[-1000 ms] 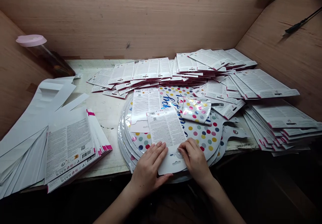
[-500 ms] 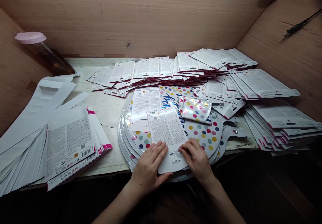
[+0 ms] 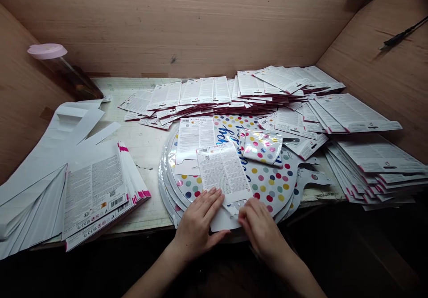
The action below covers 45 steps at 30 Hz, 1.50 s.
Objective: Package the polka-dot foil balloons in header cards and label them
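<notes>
A white printed header card (image 3: 222, 173) lies on a stack of round polka-dot foil balloons (image 3: 270, 180) at the table's near edge. My left hand (image 3: 197, 224) rests flat on the card's lower left corner, fingers stretched out and together. My right hand (image 3: 259, 229) sits at the card's lower right, by its hanger tab, fingers curled down onto the tab's edge. A folded polka-dot balloon (image 3: 261, 145) lies on the stack behind the card. A second card (image 3: 194, 144) lies to the left of it.
Many more printed cards are fanned across the back (image 3: 207, 93) and piled at the right (image 3: 374, 164). A stack of cards (image 3: 96, 195) and white cardboard sheets (image 3: 72, 119) lie at the left. A pink-lidded bottle (image 3: 63, 72) leans in the far left corner. Wooden walls enclose the table.
My right hand has slid down and back toward me, from the card's hanger hole to its lower edge. The left hand has stayed in place. The view shifted slightly.
</notes>
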### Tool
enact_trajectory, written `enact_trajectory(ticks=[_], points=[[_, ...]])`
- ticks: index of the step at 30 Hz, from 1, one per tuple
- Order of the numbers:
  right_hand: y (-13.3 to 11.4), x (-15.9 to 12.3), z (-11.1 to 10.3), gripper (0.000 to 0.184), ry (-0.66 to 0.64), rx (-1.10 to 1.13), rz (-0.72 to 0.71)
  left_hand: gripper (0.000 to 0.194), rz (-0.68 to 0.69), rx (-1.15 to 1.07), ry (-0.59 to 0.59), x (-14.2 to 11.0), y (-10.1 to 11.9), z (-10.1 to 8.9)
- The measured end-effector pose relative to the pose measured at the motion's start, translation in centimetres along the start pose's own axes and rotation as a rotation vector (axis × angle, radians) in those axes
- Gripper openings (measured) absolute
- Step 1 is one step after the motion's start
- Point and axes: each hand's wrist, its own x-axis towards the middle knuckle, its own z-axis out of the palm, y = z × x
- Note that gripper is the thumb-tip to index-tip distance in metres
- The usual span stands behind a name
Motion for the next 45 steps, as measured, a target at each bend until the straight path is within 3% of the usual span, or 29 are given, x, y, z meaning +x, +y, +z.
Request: enact_trajectory(ticks=[2, 4, 8, 11, 13, 16, 19, 22, 24, 27, 30, 33, 39, 43, 45], points=[[-0.9, -1.3, -1.3, 0.016, -0.184, 0.123, -0.088, 0.071, 0.004, -0.006, -0.002, 0.1, -0.1, 0.0], [-1.1, -1.8, -2.1, 0.023, -0.226, 0.196, -0.092, 0.071, 0.019, 0.003, 0.007, 0.1, -0.2, 0.1], [0.7, -0.3, -1.6, 0.017, 0.08, 0.1, 0.116, 0.061, 0.091, -0.002, 0.117, -0.4, -0.4, 0.4], [2.1, 1.3, -0.6, 0.008, 0.112, 0.038, 0.134, 0.022, 0.191, -0.087, 0.239, -0.8, -0.3, 0.2], [2.5, 2.0, -0.2, 0.015, 0.105, -0.004, 0.137, 0.007, 0.219, -0.127, 0.295, -0.9, -0.1, -0.1], [2.6, 2.4, 0.1, 0.03, 0.106, -0.093, 0.119, 0.003, 0.21, -0.161, 0.328, -0.8, 0.2, -0.7], [2.2, 2.6, 0.2, 0.022, 0.155, -0.202, 0.027, 0.003, 0.203, -0.185, 0.327, -0.6, 0.3, -0.7], [1.7, 2.7, 0.2, 0.02, 0.124, -0.157, -0.028, 0.003, 0.203, -0.197, 0.311, -0.7, 0.2, -0.2], [1.2, 2.7, 0.4, 0.026, 0.085, -0.09, 0.028, 0.004, 0.206, -0.201, 0.304, -1.0, 0.0, 0.3], [0.7, 2.6, 1.0, 0.033, 0.125, -0.082, 0.137, 0.009, 0.215, -0.201, 0.292, -1.3, -0.1, 0.9], [0.8, 2.5, 1.4, 0.033, 0.128, -0.082, 0.16, 0.009, 0.223, -0.198, 0.286, -1.4, -0.2, 1.0], [1.3, 2.5, 1.2, 0.029, 0.12, -0.079, 0.113, 0.005, 0.23, -0.181, 0.295, -1.3, -0.3, 0.7], [2.3, 2.1, 0.7, 0.023, 0.226, -0.192, 0.04, 0.005, 0.218, -0.173, 0.276, -1.0, -0.2, 0.4], [2.6, 1.1, 0.7, 0.027, 0.251, -0.169, -0.233, 0.004, 0.216, -0.176, 0.288, -0.9, 0.0, 0.4], [2.5, 0.5, 0.7, 0.027, 0.209, -0.217, -0.271, 0.004, 0.215, -0.181, 0.287, -0.9, 0.0, 0.4]])
